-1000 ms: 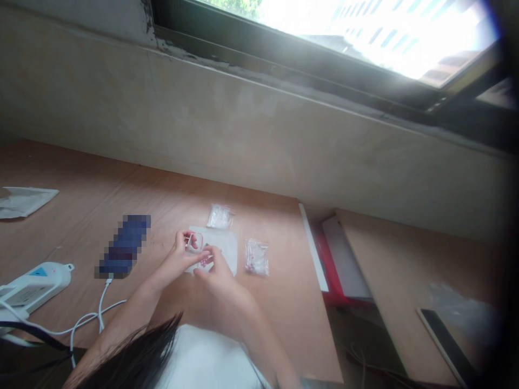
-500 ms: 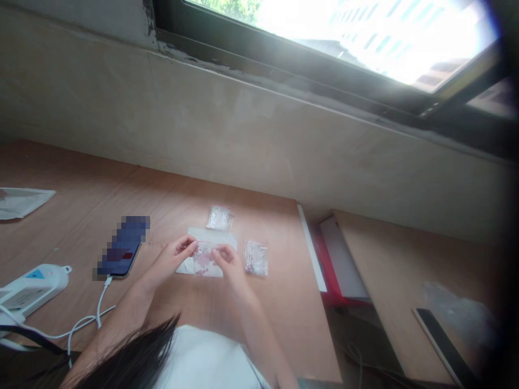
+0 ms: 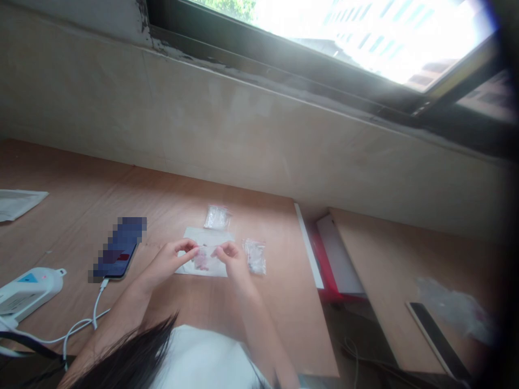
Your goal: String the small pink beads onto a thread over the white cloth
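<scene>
Between my two hands is a small clear plastic bag with pinkish-red bits inside. My left hand pinches its upper left edge between thumb and fingers. At the upper right edge, my right hand grips it the same way. Beneath the bag lies a white sheet of paper on the table. Just behind the paper is a clear packet with a reddish top edge. Another clear packet rests to the right of my right hand. The small contents of both packets are too blurred to name.
A phone on a white charging cable lies left of my hands, near a white power strip. A white packet is at the far left. Beyond a gap holding a red-edged folder, a second table carries crumpled plastic.
The small bag has been lowered slightly and looks flatter, its upper edge more level between my fingers. Both hands still pinch it. The whole view has shifted a little.
</scene>
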`<action>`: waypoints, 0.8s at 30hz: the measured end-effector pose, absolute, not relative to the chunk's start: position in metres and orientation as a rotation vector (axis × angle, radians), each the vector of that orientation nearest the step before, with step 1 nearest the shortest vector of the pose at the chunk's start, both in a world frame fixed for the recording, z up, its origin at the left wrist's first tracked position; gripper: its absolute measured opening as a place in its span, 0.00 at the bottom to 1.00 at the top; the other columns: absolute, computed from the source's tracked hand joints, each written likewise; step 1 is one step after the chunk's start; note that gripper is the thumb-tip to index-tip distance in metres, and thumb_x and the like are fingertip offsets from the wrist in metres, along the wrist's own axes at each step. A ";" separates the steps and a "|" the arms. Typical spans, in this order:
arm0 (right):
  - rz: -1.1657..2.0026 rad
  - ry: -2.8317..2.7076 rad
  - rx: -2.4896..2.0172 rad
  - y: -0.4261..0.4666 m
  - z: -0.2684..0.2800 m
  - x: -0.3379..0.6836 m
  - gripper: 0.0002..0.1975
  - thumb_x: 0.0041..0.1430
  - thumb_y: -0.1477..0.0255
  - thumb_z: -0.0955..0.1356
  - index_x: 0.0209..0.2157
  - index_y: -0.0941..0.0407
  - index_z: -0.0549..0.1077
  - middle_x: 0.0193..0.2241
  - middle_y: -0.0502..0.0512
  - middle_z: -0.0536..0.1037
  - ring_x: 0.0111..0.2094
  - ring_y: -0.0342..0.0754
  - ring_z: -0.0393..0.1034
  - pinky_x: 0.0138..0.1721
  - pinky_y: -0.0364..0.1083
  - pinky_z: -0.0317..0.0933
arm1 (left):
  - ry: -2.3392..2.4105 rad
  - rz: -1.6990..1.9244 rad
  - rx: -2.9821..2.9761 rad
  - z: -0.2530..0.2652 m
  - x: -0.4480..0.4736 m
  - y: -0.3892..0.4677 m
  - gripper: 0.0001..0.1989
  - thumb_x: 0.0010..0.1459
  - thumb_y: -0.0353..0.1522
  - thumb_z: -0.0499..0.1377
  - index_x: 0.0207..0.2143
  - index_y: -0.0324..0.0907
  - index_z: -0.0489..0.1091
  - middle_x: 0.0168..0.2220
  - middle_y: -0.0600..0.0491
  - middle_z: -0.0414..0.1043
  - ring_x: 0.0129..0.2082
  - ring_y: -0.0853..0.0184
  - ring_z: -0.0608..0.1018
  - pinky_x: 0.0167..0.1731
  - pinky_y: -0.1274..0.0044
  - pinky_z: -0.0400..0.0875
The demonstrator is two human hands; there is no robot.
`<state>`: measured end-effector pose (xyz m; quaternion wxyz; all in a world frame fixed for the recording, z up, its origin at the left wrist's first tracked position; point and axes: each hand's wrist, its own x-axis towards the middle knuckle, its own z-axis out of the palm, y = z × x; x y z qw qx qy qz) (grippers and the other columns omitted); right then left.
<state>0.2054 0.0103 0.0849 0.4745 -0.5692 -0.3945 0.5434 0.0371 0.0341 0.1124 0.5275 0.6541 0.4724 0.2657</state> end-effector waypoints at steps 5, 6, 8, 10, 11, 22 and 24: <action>1.364 -1.050 -1.321 0.009 0.093 0.200 0.07 0.48 0.68 0.64 0.23 0.57 0.67 0.23 0.50 0.72 0.27 0.43 0.65 0.32 0.43 0.56 | 1.185 0.655 1.576 0.110 0.039 0.037 0.11 0.50 0.37 0.52 0.26 0.39 0.68 0.26 0.54 0.69 0.29 0.67 0.70 0.31 0.78 0.62; 1.365 -1.049 -1.304 0.009 0.094 0.200 0.07 0.48 0.68 0.64 0.22 0.57 0.67 0.22 0.49 0.72 0.26 0.43 0.65 0.31 0.42 0.56 | 1.179 0.657 1.581 0.109 0.039 0.037 0.10 0.51 0.37 0.52 0.26 0.39 0.67 0.26 0.55 0.69 0.29 0.67 0.70 0.30 0.79 0.62; 1.353 -1.035 -1.295 0.010 0.093 0.199 0.06 0.47 0.70 0.64 0.20 0.57 0.65 0.19 0.48 0.71 0.24 0.42 0.64 0.30 0.42 0.56 | 1.137 0.653 1.589 0.106 0.040 0.037 0.11 0.51 0.37 0.51 0.26 0.39 0.66 0.25 0.55 0.68 0.28 0.68 0.70 0.30 0.79 0.62; 1.342 -1.028 -1.314 0.010 0.091 0.198 0.07 0.46 0.71 0.65 0.19 0.57 0.64 0.18 0.47 0.69 0.23 0.42 0.64 0.29 0.41 0.56 | 1.066 0.617 1.602 0.104 0.042 0.036 0.11 0.52 0.37 0.50 0.25 0.39 0.65 0.24 0.56 0.67 0.28 0.69 0.69 0.30 0.80 0.61; 1.341 -1.030 -1.330 0.010 0.090 0.198 0.07 0.45 0.71 0.65 0.19 0.57 0.64 0.18 0.47 0.69 0.23 0.42 0.64 0.28 0.41 0.56 | 1.039 0.595 1.610 0.103 0.043 0.036 0.12 0.52 0.38 0.49 0.25 0.39 0.65 0.24 0.56 0.67 0.28 0.69 0.69 0.29 0.80 0.61; 1.401 -1.007 -1.360 0.008 0.087 0.194 0.09 0.43 0.68 0.67 0.19 0.58 0.65 0.18 0.49 0.70 0.24 0.43 0.65 0.29 0.42 0.57 | 1.056 0.565 1.661 0.098 0.047 0.037 0.12 0.51 0.38 0.50 0.23 0.39 0.66 0.24 0.56 0.67 0.28 0.69 0.69 0.30 0.80 0.61; 1.385 -0.975 -1.377 0.009 0.086 0.197 0.09 0.42 0.68 0.67 0.19 0.58 0.65 0.18 0.49 0.71 0.23 0.43 0.65 0.28 0.42 0.57 | 1.068 0.576 1.635 0.097 0.044 0.037 0.13 0.52 0.38 0.49 0.25 0.39 0.67 0.25 0.56 0.68 0.29 0.68 0.70 0.31 0.80 0.61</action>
